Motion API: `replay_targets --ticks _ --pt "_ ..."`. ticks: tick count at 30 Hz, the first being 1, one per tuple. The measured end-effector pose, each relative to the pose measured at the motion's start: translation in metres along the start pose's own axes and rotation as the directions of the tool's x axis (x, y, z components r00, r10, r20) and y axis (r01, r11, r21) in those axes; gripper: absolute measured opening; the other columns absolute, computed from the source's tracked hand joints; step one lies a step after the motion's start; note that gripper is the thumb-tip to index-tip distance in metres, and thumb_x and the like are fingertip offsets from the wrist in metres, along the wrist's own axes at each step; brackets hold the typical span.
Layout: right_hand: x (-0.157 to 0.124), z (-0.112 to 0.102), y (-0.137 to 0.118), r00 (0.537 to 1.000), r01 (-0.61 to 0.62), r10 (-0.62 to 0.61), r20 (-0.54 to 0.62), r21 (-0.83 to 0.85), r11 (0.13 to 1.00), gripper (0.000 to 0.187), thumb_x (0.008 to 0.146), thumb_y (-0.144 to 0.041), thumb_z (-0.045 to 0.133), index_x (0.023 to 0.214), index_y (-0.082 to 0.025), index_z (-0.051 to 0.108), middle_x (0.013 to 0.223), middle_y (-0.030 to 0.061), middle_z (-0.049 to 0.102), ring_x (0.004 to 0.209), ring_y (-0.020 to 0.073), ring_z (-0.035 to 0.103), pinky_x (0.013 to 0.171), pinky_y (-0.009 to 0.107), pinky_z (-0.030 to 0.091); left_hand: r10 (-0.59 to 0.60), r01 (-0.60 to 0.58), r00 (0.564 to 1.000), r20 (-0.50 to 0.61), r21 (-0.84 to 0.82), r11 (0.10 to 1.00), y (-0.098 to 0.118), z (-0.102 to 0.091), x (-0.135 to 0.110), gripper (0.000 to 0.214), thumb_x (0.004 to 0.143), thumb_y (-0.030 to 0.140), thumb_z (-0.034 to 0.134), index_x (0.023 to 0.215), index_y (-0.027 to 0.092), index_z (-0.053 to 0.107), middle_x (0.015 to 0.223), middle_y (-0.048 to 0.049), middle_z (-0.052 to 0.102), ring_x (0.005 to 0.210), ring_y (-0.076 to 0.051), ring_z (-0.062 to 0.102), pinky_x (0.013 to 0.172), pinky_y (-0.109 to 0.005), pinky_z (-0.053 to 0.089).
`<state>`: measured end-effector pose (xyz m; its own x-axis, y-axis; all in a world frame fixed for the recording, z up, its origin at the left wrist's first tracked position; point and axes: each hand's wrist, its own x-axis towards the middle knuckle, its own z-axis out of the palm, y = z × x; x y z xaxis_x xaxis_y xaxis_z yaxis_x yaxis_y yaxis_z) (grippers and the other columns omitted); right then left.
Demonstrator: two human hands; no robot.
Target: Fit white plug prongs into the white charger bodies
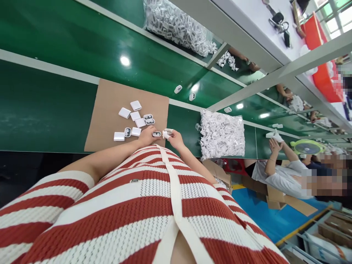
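Note:
My left hand (147, 136) is closed around a white plastic housing (156, 134), whose open end with dark and metallic parts inside faces me. Just to its right, my right hand (176, 140) pinches a small white plastic piece (166, 134) of irregular shape. A narrow gap lies between piece and housing. On the brown cardboard sheet (107, 110) to the left lie several similar white housings (135, 116). Some show closed white faces; others, such as an open-ended housing (127, 132), show their insides.
A clear bag of small white parts (222, 134) lies right of my hands. Another full bag (176, 27) lies beyond the green conveyor belt (82, 44), which carries a few housings (178, 89). A metal frame post (247, 88) crosses at right. A co-worker (286, 176) works farther right.

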<state>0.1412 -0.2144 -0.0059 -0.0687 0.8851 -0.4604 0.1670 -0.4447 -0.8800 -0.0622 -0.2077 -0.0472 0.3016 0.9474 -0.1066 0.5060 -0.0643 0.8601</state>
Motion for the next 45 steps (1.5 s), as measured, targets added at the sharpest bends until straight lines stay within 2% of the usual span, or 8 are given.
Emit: replay_targets --ticks 8,17,23,29,35,38,42,45 --pt "-0.003 0.010 -0.015 0.999 -0.031 0.029 0.035 0.058 0.998 0.029 0.068 -0.027 0.077 0.096 -0.022 0.071 0.086 0.0006 0.071 0.074 0.0131 0.061 0.063 0.023 0.046 0.052 -0.051 0.999 0.013 -0.076 0.996 -0.002 0.000 -0.004 0.034 0.078 0.037 0.073 0.106 0.017 0.071 0.106 -0.0090 0.063 0.096 -0.023 0.061 0.091 -0.037 0.051" --pt "-0.002 0.002 -0.021 0.964 0.265 -0.248 0.097 -0.428 0.864 0.032 0.082 -0.018 0.063 0.113 -0.027 0.069 0.111 0.0030 0.068 0.096 0.0186 0.062 0.100 0.036 0.050 0.008 -0.011 1.000 -0.023 -0.134 0.991 -0.010 0.006 0.000 0.037 0.072 0.041 0.075 0.098 0.014 0.076 0.095 -0.0076 0.063 0.079 -0.020 0.058 0.080 -0.035 0.052" --pt "0.007 0.010 -0.023 0.974 0.214 -0.175 0.147 -0.313 0.926 0.018 0.082 -0.023 0.065 0.100 -0.025 0.068 0.098 0.0022 0.066 0.088 0.0176 0.063 0.086 0.032 0.055 0.011 -0.015 0.999 -0.032 -0.151 0.988 -0.014 0.008 0.001 0.034 0.071 0.043 0.075 0.092 0.015 0.076 0.091 -0.0067 0.063 0.078 -0.020 0.058 0.078 -0.035 0.050" --pt "0.002 0.006 -0.041 0.895 0.437 -0.367 0.253 -0.661 0.610 0.040 0.081 -0.007 0.050 0.113 -0.021 0.068 0.099 0.0054 0.060 0.090 0.0203 0.057 0.086 0.033 0.051 0.019 -0.024 0.999 -0.034 -0.164 0.986 -0.018 0.009 0.002 0.036 0.069 0.040 0.075 0.096 0.017 0.077 0.093 -0.0070 0.064 0.078 -0.020 0.058 0.077 -0.035 0.050" --pt "-0.002 0.012 -0.045 0.819 0.574 -0.270 0.507 -0.730 0.371 0.047 0.085 -0.003 0.045 0.125 -0.018 0.066 0.112 0.0117 0.062 0.109 0.0268 0.056 0.098 0.038 0.048 0.041 -0.045 0.999 -0.032 -0.159 0.986 -0.016 0.007 0.003 0.029 0.069 0.040 0.076 0.084 0.016 0.074 0.089 -0.0076 0.063 0.079 -0.021 0.058 0.080 -0.036 0.050" --pt "-0.001 0.015 -0.035 0.842 0.540 -0.319 0.435 -0.688 0.485 0.053 0.086 -0.009 0.051 0.138 -0.018 0.058 0.118 0.0123 0.060 0.111 0.0268 0.056 0.101 0.039 0.048 0.046 -0.049 0.999 -0.019 -0.157 0.986 -0.014 0.005 0.003 0.030 0.070 0.043 0.075 0.083 0.016 0.074 0.090 -0.0076 0.063 0.081 -0.022 0.059 0.079 -0.035 0.049" --pt "0.003 0.020 -0.019 0.918 0.388 -0.360 0.164 -0.556 0.735 0.052 0.087 -0.015 0.056 0.138 -0.023 0.057 0.118 0.0090 0.059 0.101 0.0213 0.061 0.096 0.034 0.051 0.035 -0.035 0.999 -0.004 -0.150 0.988 -0.013 0.004 0.002 0.034 0.071 0.046 0.074 0.088 0.017 0.074 0.091 -0.0070 0.063 0.079 -0.021 0.058 0.075 -0.034 0.049" --pt "0.004 0.021 -0.017 0.943 0.324 -0.299 0.145 -0.602 0.730 0.036 0.086 -0.012 0.055 0.118 -0.024 0.068 0.108 0.0068 0.063 0.100 0.0227 0.062 0.095 0.036 0.050 0.028 -0.028 1.000 -0.006 -0.140 0.990 -0.011 0.002 0.001 0.034 0.070 0.046 0.074 0.085 0.016 0.074 0.086 -0.0062 0.061 0.077 -0.021 0.056 0.075 -0.034 0.049"
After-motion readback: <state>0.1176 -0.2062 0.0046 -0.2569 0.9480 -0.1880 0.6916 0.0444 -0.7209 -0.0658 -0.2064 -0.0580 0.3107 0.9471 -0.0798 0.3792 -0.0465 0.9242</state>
